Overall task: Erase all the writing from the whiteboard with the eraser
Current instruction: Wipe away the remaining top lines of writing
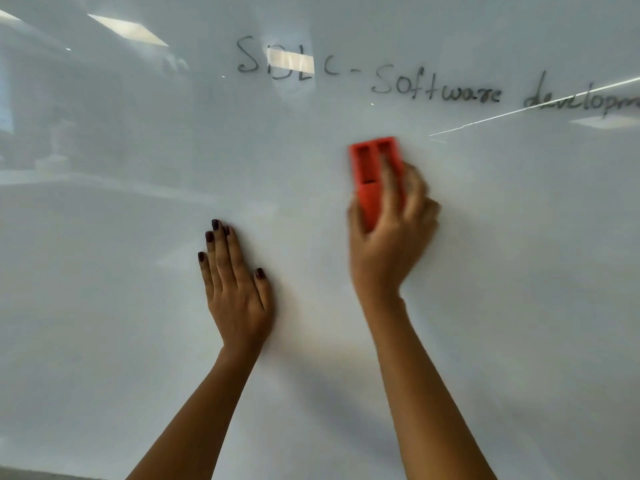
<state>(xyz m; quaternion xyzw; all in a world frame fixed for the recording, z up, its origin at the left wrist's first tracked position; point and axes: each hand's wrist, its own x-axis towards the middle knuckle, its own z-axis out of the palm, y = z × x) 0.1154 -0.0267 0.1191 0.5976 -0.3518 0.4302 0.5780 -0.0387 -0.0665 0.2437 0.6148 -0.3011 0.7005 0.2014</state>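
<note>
1. Fingers [393,188] of the right hand [391,237] were clamped around a red rectangular plastic eraser [372,174], pressed upright against the glossy whiteboard [104,271] below the black handwriting [436,90].
2. Left hand [235,292] lay flat, fingers together, on the board.

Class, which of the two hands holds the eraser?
The right hand grips the red eraser; the left hand lies flat and empty on the whiteboard.

Glossy whiteboard [138,306], black writing [436,88] across top, red eraser [372,174] upright below, seemingly touching board
</note>
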